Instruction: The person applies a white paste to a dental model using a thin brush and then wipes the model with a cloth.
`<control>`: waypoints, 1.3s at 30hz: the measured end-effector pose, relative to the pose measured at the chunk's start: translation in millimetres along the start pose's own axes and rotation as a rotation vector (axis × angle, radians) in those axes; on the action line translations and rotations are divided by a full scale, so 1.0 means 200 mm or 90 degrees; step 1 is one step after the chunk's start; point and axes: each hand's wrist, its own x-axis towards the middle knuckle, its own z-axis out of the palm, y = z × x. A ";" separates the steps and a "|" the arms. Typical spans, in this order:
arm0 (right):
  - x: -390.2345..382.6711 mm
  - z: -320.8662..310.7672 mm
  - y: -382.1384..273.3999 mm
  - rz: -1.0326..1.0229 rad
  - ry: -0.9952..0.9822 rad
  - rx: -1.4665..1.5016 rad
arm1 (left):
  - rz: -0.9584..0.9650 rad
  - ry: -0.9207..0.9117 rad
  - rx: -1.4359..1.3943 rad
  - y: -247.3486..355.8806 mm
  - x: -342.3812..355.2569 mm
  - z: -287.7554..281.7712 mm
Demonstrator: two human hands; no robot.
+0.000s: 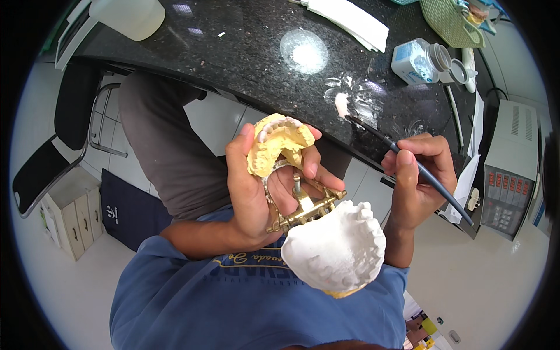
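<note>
My left hand [251, 192] is closed round a dental articulator [309, 211], a brass hinged frame swung wide apart. One side carries a yellow plaster jaw cast [271, 153] with a whitish-pink row of teeth along its far rim. From the other side hangs a white plaster jaw cast [338, 248], over my lap. Between thumb and fingers, my right hand [420, 175] grips a slim dark-blue brush [429, 175]. Its black tip reaches down to the counter, at the edge of a small pinkish-white heap of paste [341, 105].
On the black speckled counter [233, 64] stand an open clear jar [417, 61], folded white tissue [350, 23] and a translucent tub [131, 14]. A green basket [452, 23] sits at the far right. White smears surround the paste. A grey machine [510, 163] is at right, a black chair [76, 111] at left.
</note>
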 end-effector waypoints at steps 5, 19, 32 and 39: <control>0.01 0.00 0.01 -0.025 -0.016 -0.007 | 0.002 0.001 0.011 0.00 0.00 0.00; 0.04 -0.02 0.03 -0.287 -0.158 -0.041 | -0.029 0.023 -0.003 0.04 0.00 0.01; 0.06 0.08 0.00 -0.387 -0.250 -0.064 | -0.062 0.043 0.008 0.08 -0.01 0.03; 0.07 0.09 0.01 -0.399 -0.249 -0.071 | -0.064 0.044 -0.027 0.07 -0.01 0.03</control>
